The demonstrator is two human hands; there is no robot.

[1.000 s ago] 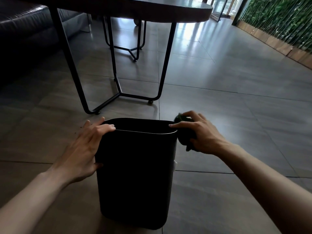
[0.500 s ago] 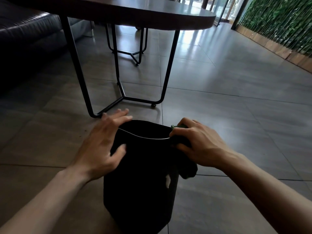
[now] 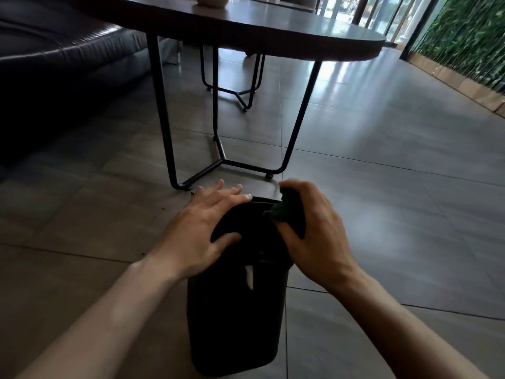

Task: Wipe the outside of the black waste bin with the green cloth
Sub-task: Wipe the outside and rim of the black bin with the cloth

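Black waste bin (image 3: pixel 235 318) stands on the tiled floor (image 3: pixel 382 214), tipped toward the viewer; inside not visible. Left hand (image 3: pixel 202 228) lies flat, fingers spread over the rim, thumb on the near wall. Right hand (image 3: pixel 311 231) clenches the green cloth (image 3: pixel 287 212) against the bin's upper right edge. Table legs (image 3: pixel 218 149) stand just beyond; open floor to the right.

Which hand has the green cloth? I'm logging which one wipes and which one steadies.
The right hand: it clutches the green cloth at the black waste bin rim. The left hand lies bare on the bin.
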